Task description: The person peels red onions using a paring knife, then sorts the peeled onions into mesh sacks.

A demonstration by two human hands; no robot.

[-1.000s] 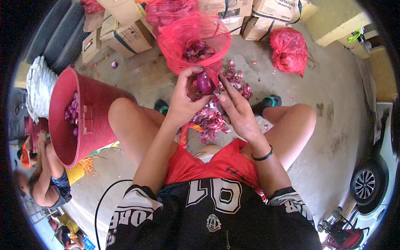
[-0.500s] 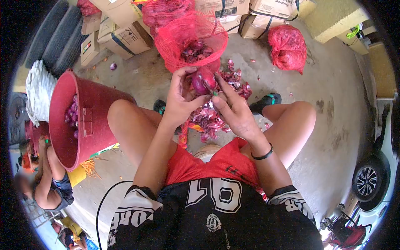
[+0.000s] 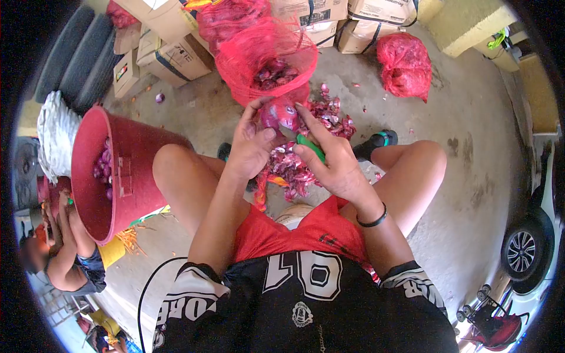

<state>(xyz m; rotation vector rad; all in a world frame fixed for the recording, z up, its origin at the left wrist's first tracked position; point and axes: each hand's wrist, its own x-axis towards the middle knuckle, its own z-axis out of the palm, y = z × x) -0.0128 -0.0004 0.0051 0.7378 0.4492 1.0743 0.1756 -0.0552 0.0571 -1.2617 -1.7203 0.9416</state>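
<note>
My left hand (image 3: 250, 144) is wrapped round a red onion (image 3: 276, 112), holding it up in front of the open red mesh sack (image 3: 238, 76). In my right hand (image 3: 335, 162) is a small knife with a green handle (image 3: 310, 147). Its short blade rests against the lower right side of the onion, and my right fingertips touch the onion's edge. Below both hands, a heap of purple onion skins (image 3: 294, 176) lies on the floor. More onions (image 3: 275, 75) show inside the mesh sack.
A large red tub (image 3: 141, 159) with onions stands to the left, near my knee. Cardboard boxes (image 3: 176, 59) and a full red mesh bag (image 3: 403, 65) are at the back. Another person (image 3: 73, 253) sits at the far left. A car wheel (image 3: 521, 252) is at the right.
The onion has turned in my left hand, showing a pale spot on top. My right hand has tilted, so the green handle and blade are now more visible.
</note>
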